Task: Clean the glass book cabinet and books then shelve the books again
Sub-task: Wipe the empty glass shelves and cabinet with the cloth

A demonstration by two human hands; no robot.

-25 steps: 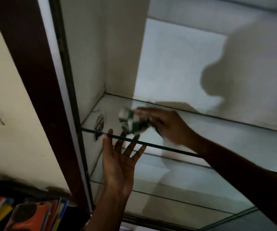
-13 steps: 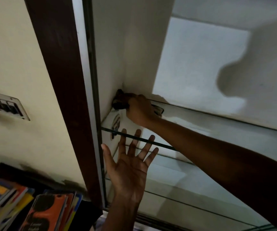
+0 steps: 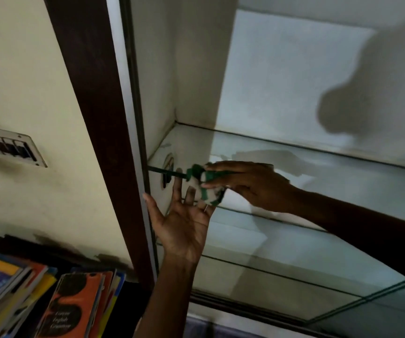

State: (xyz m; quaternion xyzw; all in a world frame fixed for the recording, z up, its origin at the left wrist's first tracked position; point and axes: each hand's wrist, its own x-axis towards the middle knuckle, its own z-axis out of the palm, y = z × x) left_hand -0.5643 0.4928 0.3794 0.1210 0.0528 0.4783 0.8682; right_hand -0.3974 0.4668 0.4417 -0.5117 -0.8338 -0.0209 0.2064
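The green-and-white cloth (image 3: 205, 185) sits bunched at the front edge of the upper glass shelf (image 3: 318, 172), near its left end. The right hand (image 3: 252, 184) pinches it between fingers and thumb. The left hand (image 3: 184, 223) is just under that edge, palm up and fingers straight and spread, holding nothing. Its fingertips reach the glass, but I can't tell whether they steady it.

This looks like the wiping step, with the shelves bare. The books (image 3: 69, 308) are stacked outside, low and left of the dark wooden frame (image 3: 94, 118), so shelving hasn't begun.

I'd say the next move calls for drawing the cloth along the edge or back over the pane with light pressure, since the glass looks thin. The lower shelf (image 3: 294, 252) waits beneath.
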